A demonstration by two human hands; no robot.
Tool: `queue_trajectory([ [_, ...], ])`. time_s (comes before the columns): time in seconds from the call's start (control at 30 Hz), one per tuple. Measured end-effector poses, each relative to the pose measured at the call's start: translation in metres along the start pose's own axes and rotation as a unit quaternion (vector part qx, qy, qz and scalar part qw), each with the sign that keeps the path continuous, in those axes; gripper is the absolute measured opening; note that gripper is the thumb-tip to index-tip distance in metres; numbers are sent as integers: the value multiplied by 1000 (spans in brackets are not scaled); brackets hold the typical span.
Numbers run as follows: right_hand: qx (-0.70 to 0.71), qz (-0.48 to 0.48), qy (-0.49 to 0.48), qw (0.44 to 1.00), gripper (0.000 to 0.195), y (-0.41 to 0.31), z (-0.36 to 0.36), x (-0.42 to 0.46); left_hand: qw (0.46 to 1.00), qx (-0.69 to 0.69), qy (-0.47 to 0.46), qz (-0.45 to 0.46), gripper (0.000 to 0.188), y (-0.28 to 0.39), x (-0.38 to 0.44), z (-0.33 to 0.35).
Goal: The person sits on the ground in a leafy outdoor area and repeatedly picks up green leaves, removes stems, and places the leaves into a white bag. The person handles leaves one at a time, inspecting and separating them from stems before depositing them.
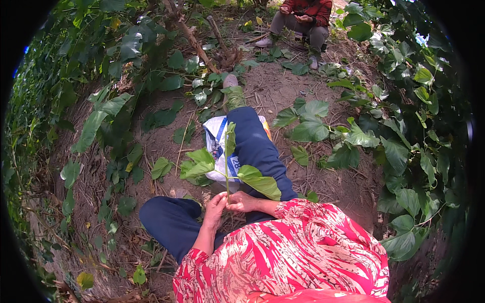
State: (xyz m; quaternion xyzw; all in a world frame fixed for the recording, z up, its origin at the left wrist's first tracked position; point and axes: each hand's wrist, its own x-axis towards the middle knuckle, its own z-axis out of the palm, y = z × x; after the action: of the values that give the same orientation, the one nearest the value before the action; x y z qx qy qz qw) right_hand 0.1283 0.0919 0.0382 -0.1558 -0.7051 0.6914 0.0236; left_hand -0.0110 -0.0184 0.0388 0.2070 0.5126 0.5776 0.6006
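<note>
Both of my hands meet low in front of me, around the lower part of a green leafy stem [227,163]. My left hand [216,206] pinches the stem between thumb and fingers. Against it from the other side, my right hand [242,202] also has its fingers at the stem. The stem stands upright, with a broad green leaf [261,182] on its right and more leaves [199,163] on its left. Behind the stem lies a white printed plastic sack [216,130], partly hidden by my extended leg [250,140] in dark blue trousers.
Brown soil [273,83] with dry twigs spreads around me. Dense leafy branches hang at the left [94,117] and right [398,151]. A cut woody stump [227,57] stands ahead. Another person [303,19] sits farther off, hands before them. Fallen leaves [310,121] lie right of my leg.
</note>
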Motion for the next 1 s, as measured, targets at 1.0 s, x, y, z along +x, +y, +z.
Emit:
queue_trajectory([
  [1.0, -306, 37, -5, 951, 21, 23, 4, 6, 531, 821, -71, 198, 35, 13, -16, 18],
])
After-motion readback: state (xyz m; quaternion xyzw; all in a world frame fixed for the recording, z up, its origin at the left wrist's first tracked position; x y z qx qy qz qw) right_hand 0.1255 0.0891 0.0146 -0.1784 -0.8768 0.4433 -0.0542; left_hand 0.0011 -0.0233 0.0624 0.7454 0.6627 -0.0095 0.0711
